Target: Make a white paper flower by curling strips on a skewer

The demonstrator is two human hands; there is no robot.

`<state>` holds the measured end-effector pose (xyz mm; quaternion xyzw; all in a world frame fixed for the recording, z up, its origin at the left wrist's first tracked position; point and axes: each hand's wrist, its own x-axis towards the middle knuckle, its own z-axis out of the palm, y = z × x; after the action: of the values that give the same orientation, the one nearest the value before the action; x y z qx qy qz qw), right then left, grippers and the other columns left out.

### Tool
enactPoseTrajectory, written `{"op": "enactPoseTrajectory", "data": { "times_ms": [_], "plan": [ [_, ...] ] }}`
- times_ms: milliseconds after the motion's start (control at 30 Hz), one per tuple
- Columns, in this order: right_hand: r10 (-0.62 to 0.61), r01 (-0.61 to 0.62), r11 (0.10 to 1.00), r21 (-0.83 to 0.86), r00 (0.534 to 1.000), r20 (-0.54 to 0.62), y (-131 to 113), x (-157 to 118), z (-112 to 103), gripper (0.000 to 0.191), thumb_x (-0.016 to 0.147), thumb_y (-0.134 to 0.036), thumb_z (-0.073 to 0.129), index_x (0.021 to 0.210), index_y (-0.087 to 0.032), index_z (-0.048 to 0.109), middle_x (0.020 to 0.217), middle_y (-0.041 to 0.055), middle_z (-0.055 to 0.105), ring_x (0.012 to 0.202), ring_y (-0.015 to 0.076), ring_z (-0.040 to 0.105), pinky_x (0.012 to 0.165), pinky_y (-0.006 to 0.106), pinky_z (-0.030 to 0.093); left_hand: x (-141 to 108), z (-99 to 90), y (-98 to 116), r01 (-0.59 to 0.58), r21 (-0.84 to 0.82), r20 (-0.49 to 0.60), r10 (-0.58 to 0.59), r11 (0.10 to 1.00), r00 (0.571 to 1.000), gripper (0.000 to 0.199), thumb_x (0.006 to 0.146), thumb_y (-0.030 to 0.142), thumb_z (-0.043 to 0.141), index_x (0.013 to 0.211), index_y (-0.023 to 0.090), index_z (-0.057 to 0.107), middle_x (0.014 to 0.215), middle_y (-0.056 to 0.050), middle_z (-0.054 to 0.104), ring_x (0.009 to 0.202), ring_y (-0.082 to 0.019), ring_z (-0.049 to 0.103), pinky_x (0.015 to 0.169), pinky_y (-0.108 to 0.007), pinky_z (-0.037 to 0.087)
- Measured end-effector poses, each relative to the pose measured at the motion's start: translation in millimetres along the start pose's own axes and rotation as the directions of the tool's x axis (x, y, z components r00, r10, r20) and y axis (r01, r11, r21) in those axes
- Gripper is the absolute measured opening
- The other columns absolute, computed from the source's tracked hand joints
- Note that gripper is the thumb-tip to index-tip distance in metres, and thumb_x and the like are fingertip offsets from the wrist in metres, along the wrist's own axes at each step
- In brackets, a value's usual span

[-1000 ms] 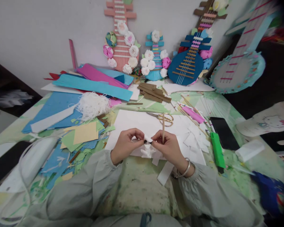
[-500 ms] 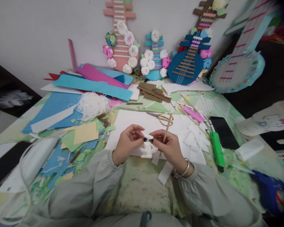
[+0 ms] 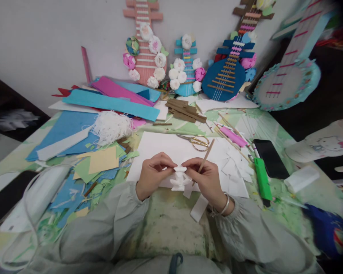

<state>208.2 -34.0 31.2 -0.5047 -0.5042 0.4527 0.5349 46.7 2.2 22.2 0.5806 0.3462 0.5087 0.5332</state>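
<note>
Between my fingertips is a white paper flower [image 3: 180, 179] with layered, curled petals. My left hand [image 3: 156, 174] pinches its upper left edge with thumb and fingers. On the opposite side, my right hand [image 3: 204, 176] pinches the upper right edge. A thin wooden stick [image 3: 207, 155] is tucked in the right hand and slants up past the fingers. Both hands are just above the near edge of a white sheet [image 3: 157, 144]. White paper strips [image 3: 199, 208] lie below the right hand, and gold-handled scissors [image 3: 199, 142] rest on the sheet beyond.
Cut white paper pieces [image 3: 234, 167] lie to the right, near a green cutter [image 3: 263, 180] and a black phone [image 3: 271, 159]. White string [image 3: 112, 127] and coloured paper scraps [image 3: 101, 161] cover the left. Paper lutes, including a blue one [image 3: 224, 80], lean on the wall.
The stick in my right hand has tilted further to the right. The dark spots at the flower's top no longer show, and a white edge now spans between my fingertips.
</note>
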Motion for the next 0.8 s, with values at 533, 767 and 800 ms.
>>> {"op": "enactPoseTrajectory", "data": {
  "times_ms": [533,767,800],
  "plan": [
    [-0.435,0.477,0.733,-0.485,0.877,0.206,3,-9,-5,0.012,0.082,-0.019,0.055,0.083,-0.023,0.067,0.065,0.0008,0.064,0.048,0.0089,0.049,0.05,0.023,0.038,6,-6.8,-2,0.342,-0.199,0.119,-0.323,0.919,0.939,0.023,0.061,0.024,0.078,0.079,0.014,0.067,0.074,-0.002,0.066,0.069,-0.011,0.058,0.065,-0.021,0.045],
    [-0.431,0.49,0.738,-0.463,0.871,0.235,3,-8,-6,0.017,0.083,-0.017,0.053,0.088,-0.024,0.067,0.073,0.0014,0.068,0.056,0.0107,0.057,0.054,0.023,0.043,7,-10.3,-4,0.345,-0.159,0.129,-0.328,0.925,0.936,0.019,0.058,0.022,0.08,0.07,0.013,0.068,0.068,-0.001,0.066,0.064,-0.011,0.058,0.063,-0.023,0.045],
    [-0.437,0.497,0.738,-0.456,0.868,0.237,2,-8,-6,0.016,0.083,-0.016,0.053,0.088,-0.023,0.067,0.074,0.0014,0.069,0.057,0.0108,0.059,0.055,0.022,0.044,7,-10.7,-5,0.347,-0.162,0.124,-0.33,0.924,0.936,0.019,0.057,0.022,0.08,0.07,0.013,0.068,0.067,-0.001,0.066,0.063,-0.011,0.058,0.062,-0.023,0.045]
  ]
}}
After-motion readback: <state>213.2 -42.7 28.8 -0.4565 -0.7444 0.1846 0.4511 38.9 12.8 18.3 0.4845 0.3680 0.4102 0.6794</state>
